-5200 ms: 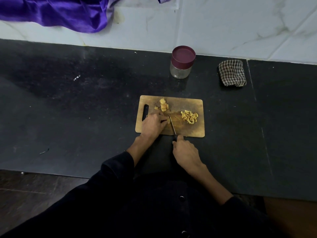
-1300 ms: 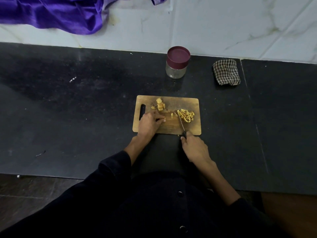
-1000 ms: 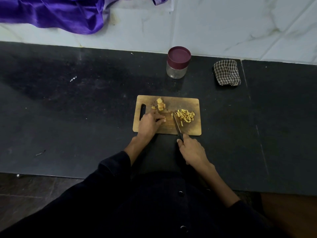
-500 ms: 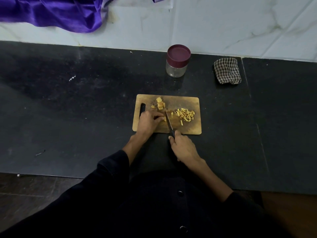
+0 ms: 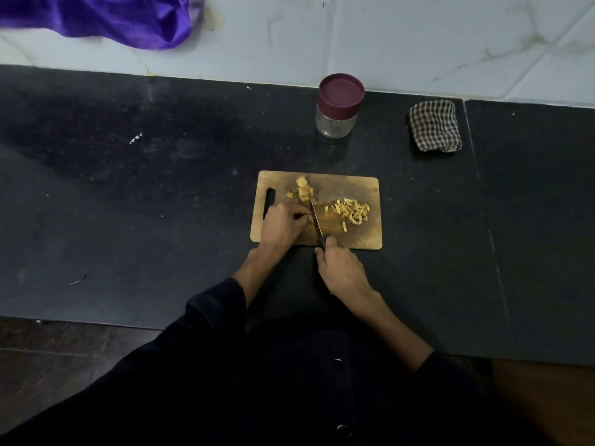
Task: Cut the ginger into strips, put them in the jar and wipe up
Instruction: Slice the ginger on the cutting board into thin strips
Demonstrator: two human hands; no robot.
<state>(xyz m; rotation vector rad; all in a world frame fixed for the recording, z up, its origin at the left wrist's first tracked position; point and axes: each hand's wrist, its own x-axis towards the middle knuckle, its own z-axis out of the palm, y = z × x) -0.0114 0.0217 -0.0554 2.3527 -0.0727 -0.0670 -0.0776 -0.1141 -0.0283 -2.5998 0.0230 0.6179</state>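
A wooden cutting board [image 5: 360, 236] lies on the black counter. A heap of cut ginger strips [image 5: 352, 211] sits on its right half, and uncut ginger chunks [image 5: 304, 190] lie near its far edge. My left hand [image 5: 281, 225] rests on the board with curled fingertips pinching a small ginger piece, mostly hidden under them. My right hand [image 5: 341, 270] grips the dark handle of a knife [image 5: 316, 220], whose blade lies right against my left fingertips. A glass jar [image 5: 338, 106] with a maroon lid on stands behind the board.
A folded checked cloth [image 5: 434, 125] lies at the back right of the counter [image 5: 161, 204]. Purple fabric [image 5: 106, 17] hangs over the white marble wall at the top left. The counter's front edge runs just below my forearms.
My right hand has brought the knife leftward from the strip heap to my left fingertips. A few cut strips now lie loose beside the heap. My left hand stayed in place.
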